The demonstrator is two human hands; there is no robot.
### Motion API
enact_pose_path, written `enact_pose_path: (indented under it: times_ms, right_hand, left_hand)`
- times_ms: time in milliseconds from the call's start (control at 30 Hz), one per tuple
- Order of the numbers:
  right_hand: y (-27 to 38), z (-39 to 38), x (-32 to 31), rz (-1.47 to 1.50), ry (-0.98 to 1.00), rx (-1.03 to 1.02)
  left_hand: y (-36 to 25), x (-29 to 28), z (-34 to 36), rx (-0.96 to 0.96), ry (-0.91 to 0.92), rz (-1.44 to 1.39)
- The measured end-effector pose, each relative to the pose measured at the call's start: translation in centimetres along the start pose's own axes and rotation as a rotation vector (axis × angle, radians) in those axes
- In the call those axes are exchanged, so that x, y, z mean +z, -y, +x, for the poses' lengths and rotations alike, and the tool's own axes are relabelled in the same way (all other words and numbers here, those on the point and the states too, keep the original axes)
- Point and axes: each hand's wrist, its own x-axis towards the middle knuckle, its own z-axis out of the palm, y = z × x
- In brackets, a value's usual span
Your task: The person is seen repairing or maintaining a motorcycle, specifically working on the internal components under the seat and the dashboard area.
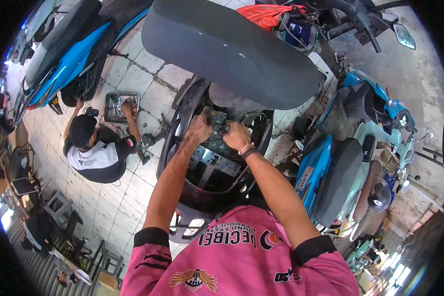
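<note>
Both of my hands reach into the open body of a scooter (pixel 182 190), under its raised grey seat (pixel 227 49). My left hand (pixel 200 128) is closed at the left side of a dark mechanical part (pixel 219 120) deep in the body; what its fingers hold is hidden. On the other side of that part my right hand (pixel 237 136), with bands at the wrist, is closed too, its fingertips round something small and dark. Nearer to me lies a silvery metal plate (pixel 214 164), with neither hand touching it.
At the left a person (pixel 96 153) in a cap crouches beside a tray of tools (pixel 122 107) and a blue scooter (pixel 66 69). Several scooters crowd the right, the closest with a dark seat (pixel 336 182). An orange bag (pixel 266 16) lies beyond the raised seat.
</note>
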Motion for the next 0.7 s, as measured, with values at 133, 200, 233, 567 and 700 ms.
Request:
enact_pose_path:
  times_ms: [133, 200, 233, 567, 700]
  right_hand:
    - [0.7, -1.3, 0.5, -0.057, -0.056, -0.038]
    - [0.9, -2.1, 0.3, -0.049, -0.072, -0.034]
    - [1.0, -2.6, 0.1, -0.042, -0.056, -0.014]
    - [2.7, -12.3, -3.2, 0.180, -0.168, -0.433]
    - [2.1, -14.8, -3.3, 0.295, -0.216, -0.379]
  left_hand:
    - [1.5, 1.2, 0.0, 0.133, -0.052, -0.144]
    - [2.1, 2.4, -0.9, 0.147, -0.253, -0.098]
    - [2.2, 3.0, -1.5, 0.169, -0.250, -0.088]
    - [-1.2, 2.0, -13.7, 0.001, -0.190, -0.957]
    - [-2.9, 3.7, -16.2, -0.294, -0.101, -1.119]
